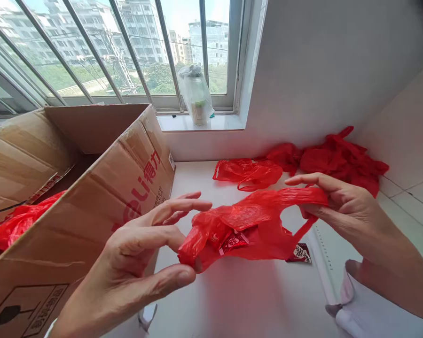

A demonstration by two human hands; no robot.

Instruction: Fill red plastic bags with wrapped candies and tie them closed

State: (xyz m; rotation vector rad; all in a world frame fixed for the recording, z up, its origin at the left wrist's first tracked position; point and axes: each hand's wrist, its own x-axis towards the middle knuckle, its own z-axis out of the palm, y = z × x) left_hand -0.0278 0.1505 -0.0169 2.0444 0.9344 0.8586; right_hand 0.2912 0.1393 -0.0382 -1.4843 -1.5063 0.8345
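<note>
A thin red plastic bag (261, 239) is stretched between both hands above the white table. Small red printed packets (234, 241) show through its film. My left hand (141, 258) has the bag's left end between thumb and a finger, while its other fingers stretch out above. Gathered handles at the bag's right end are gripped by my right hand (341, 206), whose index finger points left over them. Part of the right fingers is hidden behind the plastic. Below the bag on the table lies a dark red printed packet (301, 253), partly covered by it.
On the left stands a large open cardboard box (137, 173) with red plastic (24, 218) inside. More red bags (341, 159) are heaped along the wall, and a flatter red bag (248, 172) lies beside them. A plastic-wrapped jar (197, 101) sits on the sill by the barred window.
</note>
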